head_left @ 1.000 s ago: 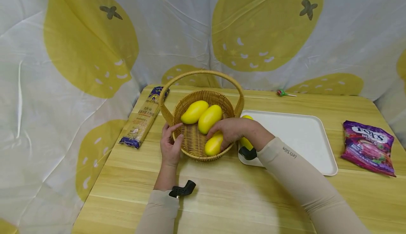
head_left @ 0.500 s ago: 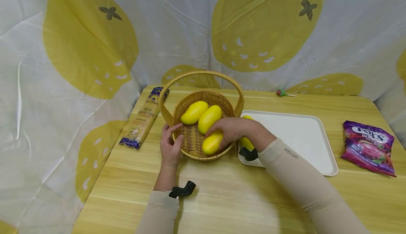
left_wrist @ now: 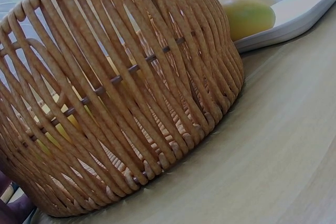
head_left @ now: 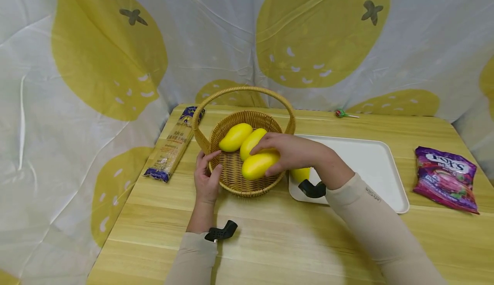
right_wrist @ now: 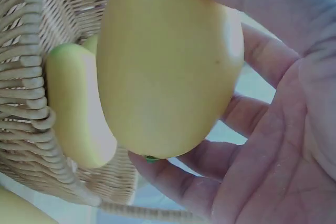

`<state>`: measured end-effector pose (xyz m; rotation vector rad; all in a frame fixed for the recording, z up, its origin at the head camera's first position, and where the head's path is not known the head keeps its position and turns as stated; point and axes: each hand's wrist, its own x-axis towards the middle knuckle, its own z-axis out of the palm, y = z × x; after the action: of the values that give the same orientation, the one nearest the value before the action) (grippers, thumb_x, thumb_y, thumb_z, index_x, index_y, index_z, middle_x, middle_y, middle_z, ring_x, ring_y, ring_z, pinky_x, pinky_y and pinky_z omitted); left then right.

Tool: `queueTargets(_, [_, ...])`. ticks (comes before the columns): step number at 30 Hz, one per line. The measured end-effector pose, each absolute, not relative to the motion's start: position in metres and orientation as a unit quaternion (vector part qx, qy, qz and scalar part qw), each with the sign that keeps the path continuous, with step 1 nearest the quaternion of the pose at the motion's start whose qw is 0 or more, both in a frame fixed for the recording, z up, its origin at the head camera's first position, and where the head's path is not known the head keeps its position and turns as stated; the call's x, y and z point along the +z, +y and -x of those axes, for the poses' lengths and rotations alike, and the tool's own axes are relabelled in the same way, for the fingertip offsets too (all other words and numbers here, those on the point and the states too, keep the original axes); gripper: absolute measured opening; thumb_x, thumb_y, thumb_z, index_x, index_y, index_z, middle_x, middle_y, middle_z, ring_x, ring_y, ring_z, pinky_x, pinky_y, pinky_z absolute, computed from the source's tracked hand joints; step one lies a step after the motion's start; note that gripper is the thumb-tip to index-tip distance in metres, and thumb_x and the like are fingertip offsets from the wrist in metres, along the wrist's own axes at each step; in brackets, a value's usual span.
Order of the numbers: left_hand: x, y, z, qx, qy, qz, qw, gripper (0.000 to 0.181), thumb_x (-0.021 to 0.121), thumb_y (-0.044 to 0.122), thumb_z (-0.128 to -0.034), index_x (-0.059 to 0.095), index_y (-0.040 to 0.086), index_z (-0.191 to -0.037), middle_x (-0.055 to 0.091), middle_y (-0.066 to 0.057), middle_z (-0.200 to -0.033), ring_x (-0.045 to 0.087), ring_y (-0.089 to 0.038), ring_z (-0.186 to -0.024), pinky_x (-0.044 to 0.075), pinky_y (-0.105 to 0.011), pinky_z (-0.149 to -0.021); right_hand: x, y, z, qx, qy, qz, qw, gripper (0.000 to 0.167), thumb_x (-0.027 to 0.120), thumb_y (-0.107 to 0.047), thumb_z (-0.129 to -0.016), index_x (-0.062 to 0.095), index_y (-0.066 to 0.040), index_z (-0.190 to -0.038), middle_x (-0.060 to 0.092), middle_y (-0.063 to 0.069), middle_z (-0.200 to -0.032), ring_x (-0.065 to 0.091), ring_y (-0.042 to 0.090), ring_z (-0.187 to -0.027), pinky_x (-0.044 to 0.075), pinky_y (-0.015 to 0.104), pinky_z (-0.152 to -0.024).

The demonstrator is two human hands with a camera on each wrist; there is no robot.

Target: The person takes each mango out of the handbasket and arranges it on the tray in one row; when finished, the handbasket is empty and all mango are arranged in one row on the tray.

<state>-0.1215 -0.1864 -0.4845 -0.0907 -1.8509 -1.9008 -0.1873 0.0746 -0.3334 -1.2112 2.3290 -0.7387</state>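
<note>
A wicker basket (head_left: 247, 190) with a tall arched handle stands mid-table. My left hand (head_left: 207, 180) holds its left rim, index finger and thumb reaching over the edge. My right hand (head_left: 291, 150) grips a yellow mango (head_left: 259, 165) between thumb and fingers, above the basket's right half; in the right wrist view this mango (right_wrist: 168, 72) fills the foreground. Two more mangoes lie in the basket, a left mango (head_left: 235, 137) and a middle mango (head_left: 251, 142), the latter partly covered by my right hand. One further mango (head_left: 300, 174) lies on the tray's left end, partly hidden under my right arm.
A white tray (head_left: 359, 160) lies right of the basket. To its right is a purple candy bag (head_left: 445, 178); a lollipop (head_left: 341, 113) lies near the back edge. A pack of spaghetti (head_left: 173, 145) lies left of the basket. Lemon-print cloth hangs behind the table.
My right hand has raised the mango from the basket's near right side, and it now covers more of the middle mango. My left hand stays on the rim.
</note>
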Motion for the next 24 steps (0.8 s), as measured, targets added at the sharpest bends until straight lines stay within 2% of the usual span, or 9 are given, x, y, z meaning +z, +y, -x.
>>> queueTargets(7, [-0.485,-0.185,0.123,-0.700,-0.667,0.048,0.250,0.036,0.054,-0.015,-0.0855,0.056,-0.022,-0.121,0.035,-0.032,-0.149,0.037,-0.046,-0.139,0.036,-0.042,-0.114,-0.324,0.091,0.174,-0.263,0.851,0.424,0.167,0.067,0.083,-0.033,-0.083,0.059,-0.015,-0.144,0.058,0.006,-0.145,0.055,0.026,-0.131,0.046,0.046,-0.106])
queueTargets(10, [-0.485,-0.185,0.124,-0.702,-0.667,0.047,0.247,0.036,0.054,-0.014,-0.0856,0.056,-0.021,-0.121,0.035,-0.031,-0.149,0.037,-0.044,-0.139,0.036,-0.042,-0.114,-0.325,0.100,0.167,-0.273,0.853,0.416,0.161,0.069,0.084,-0.033,-0.082,0.059,-0.016,-0.144,0.059,0.004,-0.143,0.057,0.024,-0.127,0.046,0.046,-0.106])
queueTargets(14, [-0.485,-0.185,0.123,-0.701,-0.670,0.041,0.239,0.037,0.055,-0.011,-0.0862,0.057,-0.019,-0.122,0.035,-0.029,-0.151,0.036,-0.043,-0.141,0.033,-0.052,-0.115,-0.331,0.112,0.158,-0.305,0.849,0.404,0.149,0.067,0.087,-0.033,-0.079,0.061,-0.026,-0.141,0.057,-0.003,-0.139,0.055,0.018,-0.124,0.046,0.044,-0.104])
queueTargets(16, [-0.485,-0.186,0.123,-0.699,-0.675,0.033,0.235,0.037,0.056,-0.009,-0.0870,0.058,-0.019,-0.122,0.034,-0.027,-0.154,0.031,-0.041,-0.146,0.027,-0.057,-0.118,-0.335,0.118,0.154,-0.324,0.847,0.397,0.142,0.066,0.088,-0.035,-0.079,0.062,-0.029,-0.139,0.057,-0.004,-0.136,0.055,0.016,-0.121,0.047,0.043,-0.101])
queueTargets(20, [-0.484,-0.186,0.121,-0.693,-0.683,0.015,0.229,0.037,0.057,-0.006,-0.0881,0.059,-0.017,-0.123,0.031,-0.025,-0.159,0.025,-0.039,-0.151,0.021,-0.064,-0.119,-0.345,0.128,0.148,-0.372,0.831,0.385,0.150,0.065,0.088,-0.034,-0.079,0.063,-0.027,-0.138,0.055,-0.002,-0.136,0.055,0.016,-0.116,0.051,0.038,-0.095])
queueTargets(24, [-0.484,-0.187,0.120,-0.694,-0.682,0.013,0.229,0.037,0.056,-0.006,-0.0882,0.058,-0.017,-0.123,0.030,-0.026,-0.159,0.026,-0.040,-0.151,0.023,-0.065,-0.118,-0.356,0.134,0.143,-0.403,0.819,0.375,0.161,0.066,0.088,-0.027,-0.079,0.062,-0.027,-0.139,0.054,-0.001,-0.140,0.055,0.018,-0.116,0.054,0.035,-0.091])
